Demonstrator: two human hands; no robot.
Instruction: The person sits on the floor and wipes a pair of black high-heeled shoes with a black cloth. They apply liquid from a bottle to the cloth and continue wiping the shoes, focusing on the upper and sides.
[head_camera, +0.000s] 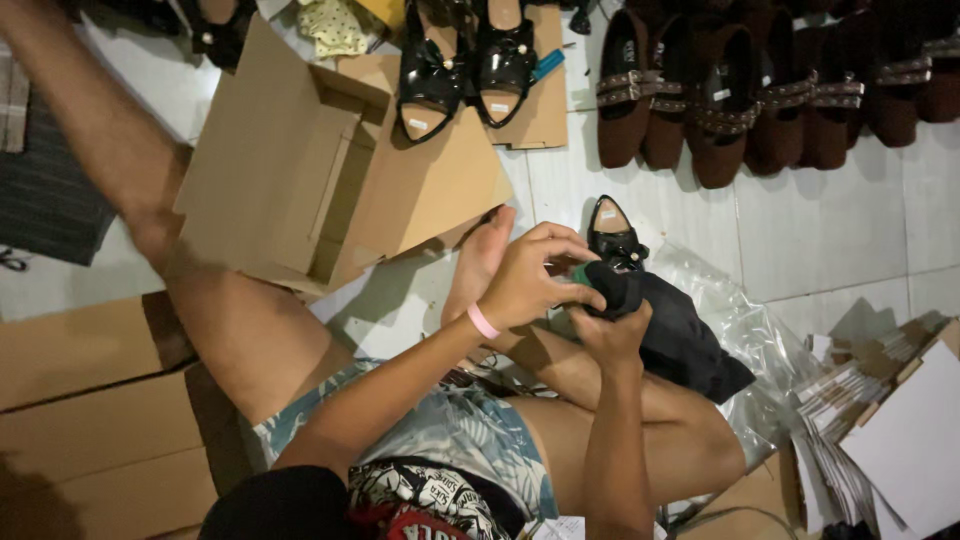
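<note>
Cardboard box (330, 150), open and brown, lies tilted against the raised knee, upper left. A black shoe pair (465, 65) with pale stickers on the insoles rests on a cardboard sheet above it; brown shoes (760, 100) line the top right on white tile. The left hand (525, 275), pink band at the wrist, pinches a black cloth bag (680, 335), and the right hand (612, 330) grips it from beneath. One black shoe (612, 235) stands just behind. Clear plastic (745, 320) and stacked card sheets (880, 430) crowd the right; bare tile stays open beyond.

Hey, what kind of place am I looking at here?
Likely a small shoe packing workshop: rows of brown shoes on the tiled floor, an open cardboard box, and stacked flat cards.
</note>
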